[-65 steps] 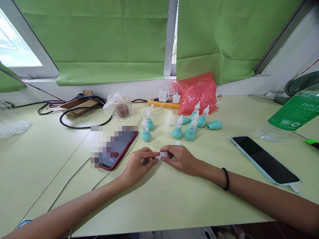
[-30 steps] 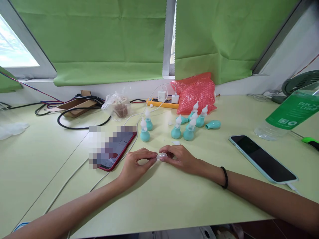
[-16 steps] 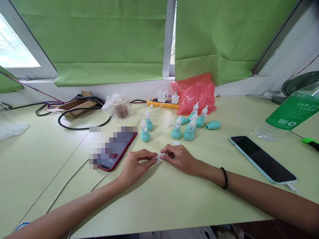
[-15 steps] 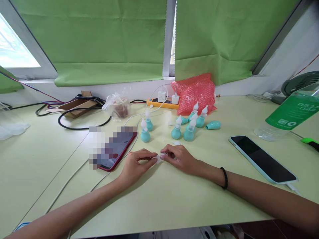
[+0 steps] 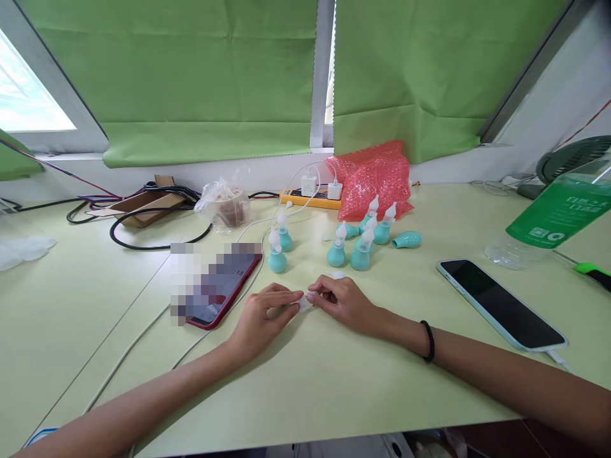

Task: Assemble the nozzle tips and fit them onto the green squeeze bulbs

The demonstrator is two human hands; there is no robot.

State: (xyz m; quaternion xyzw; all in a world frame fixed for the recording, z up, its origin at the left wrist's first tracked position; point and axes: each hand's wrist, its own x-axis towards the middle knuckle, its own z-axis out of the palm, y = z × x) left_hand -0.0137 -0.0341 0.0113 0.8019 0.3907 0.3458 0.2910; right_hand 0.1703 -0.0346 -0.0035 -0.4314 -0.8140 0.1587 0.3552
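Observation:
My left hand and my right hand rest on the pale green table, fingertips meeting. Between them they pinch a small clear plastic piece, mostly hidden by the fingers. Just beyond my hands stand several teal bulb aspirators with white tips; two more stand to their left, and one teal bulb lies on its side. A loose white tip lies by my right hand.
A red-cased phone on a white cable lies left of my hands; a second phone lies to the right. Pink bubble wrap, a yellow power strip, a plastic bag, cables and a green-labelled bottle stand further back.
My fingertips have closed in more tightly round the clear piece, which shows less than before. Both hands stay in the same spot on the table.

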